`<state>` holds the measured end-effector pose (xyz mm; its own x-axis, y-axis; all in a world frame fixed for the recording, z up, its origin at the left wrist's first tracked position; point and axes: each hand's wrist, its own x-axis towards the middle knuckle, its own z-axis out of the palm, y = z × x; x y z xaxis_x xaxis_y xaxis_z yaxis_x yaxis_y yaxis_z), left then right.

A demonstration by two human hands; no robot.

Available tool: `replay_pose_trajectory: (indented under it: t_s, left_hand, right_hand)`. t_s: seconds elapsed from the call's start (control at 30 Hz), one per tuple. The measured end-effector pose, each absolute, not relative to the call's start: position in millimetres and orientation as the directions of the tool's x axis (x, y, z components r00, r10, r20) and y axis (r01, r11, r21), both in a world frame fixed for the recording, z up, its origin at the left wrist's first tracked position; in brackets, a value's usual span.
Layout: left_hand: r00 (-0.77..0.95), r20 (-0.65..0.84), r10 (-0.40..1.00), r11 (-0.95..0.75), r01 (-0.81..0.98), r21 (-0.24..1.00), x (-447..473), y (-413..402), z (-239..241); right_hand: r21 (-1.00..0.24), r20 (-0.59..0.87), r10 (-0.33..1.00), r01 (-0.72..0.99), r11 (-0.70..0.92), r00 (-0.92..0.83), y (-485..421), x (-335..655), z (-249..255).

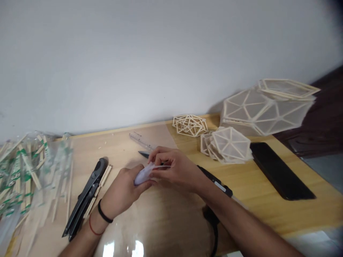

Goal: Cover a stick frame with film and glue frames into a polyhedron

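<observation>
Nearby, the right hand [178, 167] partly hides a pointed tool [144, 154].

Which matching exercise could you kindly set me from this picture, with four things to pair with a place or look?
1. pale wad
2. ruler
3. flat black slab
4. green-marked sticks

A. near the right edge of the table
B. far left
C. between the left hand and right hand
D. transparent

Pairs: 1-C, 2-D, 3-A, 4-B
</observation>
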<state>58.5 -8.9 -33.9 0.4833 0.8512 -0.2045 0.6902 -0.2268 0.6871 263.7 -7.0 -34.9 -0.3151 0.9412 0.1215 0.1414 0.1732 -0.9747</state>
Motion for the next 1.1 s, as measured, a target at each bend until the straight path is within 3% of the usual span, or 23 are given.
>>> replay_pose_trajectory:
  t_s: [0.3, 0.47, 0.63, 0.83, 1.0, 1.1]
  left_hand:
    - [0.493, -0.212, 0.844, -0.289, 0.75, 0.594, 58, -11, -38]
    - [0.47, -0.187, 0.862, -0.287, 0.759, 0.585, 59, -12, -39]
    - [0.475, -0.141, 0.869, -0.267, 0.688, 0.675, 59, -10, -39]
    - [0.436, -0.047, 0.899, -0.279, 0.651, 0.706, 54, -4, -37]
    - [0.44, 0.002, 0.898, -0.319, 0.647, 0.693, 49, -2, -40]
    - [0.479, -0.011, 0.878, -0.337, 0.633, 0.697, 48, -2, -43]
  right_hand:
    - [-0.95, 0.1, 0.968, 0.267, 0.161, -0.229, -9, 259, -39]
    - [-0.971, 0.032, 0.98, 0.227, 0.078, -0.196, -9, 255, -41]
    - [-0.988, 0.045, 0.968, 0.133, 0.08, -0.246, -10, 255, -38]
    - [-0.976, 0.081, 0.955, 0.173, 0.134, -0.284, -10, 256, -39]
    - [-0.93, 0.165, 0.886, 0.231, 0.287, -0.434, -11, 257, -43]
    - [-0.935, 0.13, 0.851, 0.223, 0.276, -0.508, -10, 259, -41]
